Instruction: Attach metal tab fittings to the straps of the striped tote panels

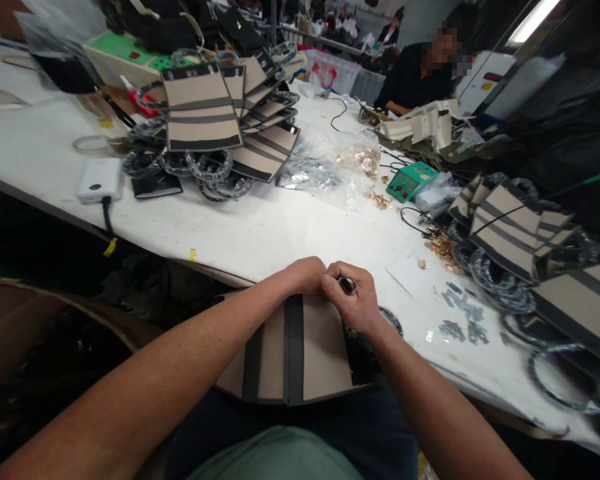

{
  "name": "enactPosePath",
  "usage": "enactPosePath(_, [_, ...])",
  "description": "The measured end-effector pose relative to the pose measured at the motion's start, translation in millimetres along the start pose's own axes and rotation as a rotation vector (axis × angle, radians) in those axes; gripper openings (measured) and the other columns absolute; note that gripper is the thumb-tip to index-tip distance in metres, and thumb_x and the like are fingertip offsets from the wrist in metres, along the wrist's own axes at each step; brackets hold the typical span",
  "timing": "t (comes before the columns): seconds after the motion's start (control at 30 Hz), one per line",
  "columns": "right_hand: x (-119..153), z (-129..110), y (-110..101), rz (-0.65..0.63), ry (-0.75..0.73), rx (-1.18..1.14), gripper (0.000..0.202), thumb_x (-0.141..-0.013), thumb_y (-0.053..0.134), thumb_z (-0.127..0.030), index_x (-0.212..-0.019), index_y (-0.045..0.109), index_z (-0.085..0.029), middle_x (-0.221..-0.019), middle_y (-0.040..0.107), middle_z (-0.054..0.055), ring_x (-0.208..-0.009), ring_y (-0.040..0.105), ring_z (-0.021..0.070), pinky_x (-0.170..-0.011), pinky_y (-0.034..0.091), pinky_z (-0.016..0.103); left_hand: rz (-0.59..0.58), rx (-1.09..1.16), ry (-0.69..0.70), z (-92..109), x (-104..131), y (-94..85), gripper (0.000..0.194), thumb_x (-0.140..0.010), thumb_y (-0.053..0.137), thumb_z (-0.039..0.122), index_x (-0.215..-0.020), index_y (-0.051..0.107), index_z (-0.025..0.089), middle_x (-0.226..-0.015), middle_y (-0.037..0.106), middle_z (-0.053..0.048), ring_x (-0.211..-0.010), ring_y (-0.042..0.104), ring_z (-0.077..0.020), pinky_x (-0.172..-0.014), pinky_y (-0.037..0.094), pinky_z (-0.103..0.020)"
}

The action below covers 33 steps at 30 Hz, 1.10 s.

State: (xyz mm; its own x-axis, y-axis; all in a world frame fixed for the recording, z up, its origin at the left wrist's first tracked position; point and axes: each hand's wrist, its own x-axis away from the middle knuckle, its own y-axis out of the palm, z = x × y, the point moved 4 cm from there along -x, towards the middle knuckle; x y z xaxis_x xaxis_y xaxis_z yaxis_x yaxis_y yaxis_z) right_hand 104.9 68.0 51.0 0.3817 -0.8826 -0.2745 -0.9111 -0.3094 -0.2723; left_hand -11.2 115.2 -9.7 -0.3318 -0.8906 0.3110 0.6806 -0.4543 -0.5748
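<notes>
A handbag [323,347] with beige panels and dark grey stripes lies over my lap against the table's edge. My left hand [307,275] bends over its far edge, closed on it, with most of the fingers hidden. Touching it, my right hand [356,293] is curled into a fist around a tool [348,286]. Only the dark, rounded end of this tool shows, so its kind is unclear. A plastic-wrapped ring handle [393,322] shows beside my right wrist.
Similar bags are piled on the white table [280,230] at left [203,107] and right [510,223]. Gold hardware [443,247], small grey plates [463,313], a green device [411,181] and a white power bank [100,180] lie around. A person [410,77] sits across.
</notes>
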Motion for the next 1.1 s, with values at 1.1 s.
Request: enactPosePath(1.1, [1.3,20.5,-32.5,0.392,0.106,-0.494,0.031,-0.082,0.067,-0.034,-0.061,0.047,-0.024,-0.05,0.043,-0.006,-0.042,0.038,0.01,-0.04,0.029,0.025,-0.111,-0.103,-0.101,0.3,5.5,4.5,0.023,-0.066,0.069,0.043,-0.059,0.067,0.021,-0.056,0.057,0.003,-0.059,0.05,-0.0141,-0.056,0.03,-0.028])
